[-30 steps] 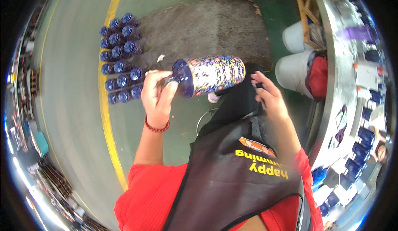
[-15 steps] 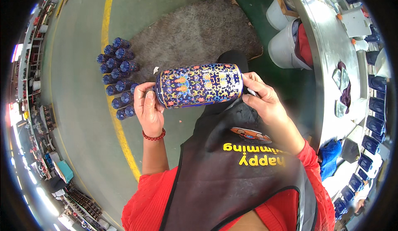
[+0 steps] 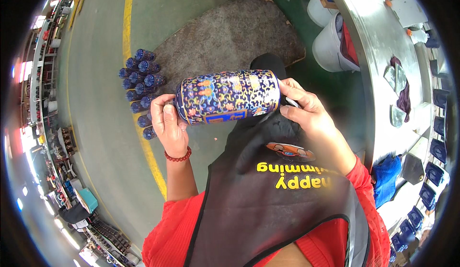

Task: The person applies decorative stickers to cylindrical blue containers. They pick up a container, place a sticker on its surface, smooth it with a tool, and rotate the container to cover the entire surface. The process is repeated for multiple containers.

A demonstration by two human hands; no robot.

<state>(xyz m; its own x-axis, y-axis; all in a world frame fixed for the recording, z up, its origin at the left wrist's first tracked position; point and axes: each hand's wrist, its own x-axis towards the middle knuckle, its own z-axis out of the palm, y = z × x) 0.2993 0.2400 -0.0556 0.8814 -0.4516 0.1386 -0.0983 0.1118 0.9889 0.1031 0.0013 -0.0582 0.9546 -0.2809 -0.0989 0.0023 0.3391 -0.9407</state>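
Held lengthwise in front of me is a dark blue vase [image 3: 229, 94], covered in orange, yellow and white floral scrolls. A blue panel with gold edging shows low on its side. My left hand [image 3: 168, 123] grips the left end, thumb toward me, a red bead bracelet [image 3: 178, 155] on its wrist. At the right end, my right hand [image 3: 306, 108] has its fingers closed on the vase's edge. A small pale, shiny piece [image 3: 292, 102] shows between the right thumb and fingers; I cannot make out what it is.
Several blue patterned vases [image 3: 143, 77] stand on the floor at left, by a yellow line [image 3: 127, 27]. Ahead lies a worn brown board [image 3: 225, 32]. At right are white buckets [image 3: 328, 49] and a metal table [image 3: 383, 41] with cloths, including a blue cloth [image 3: 387, 180].
The vase has rolled a little in my hands, so more of the blue panel with gold edging shows. It has also shifted slightly left. Both hands keep their hold.
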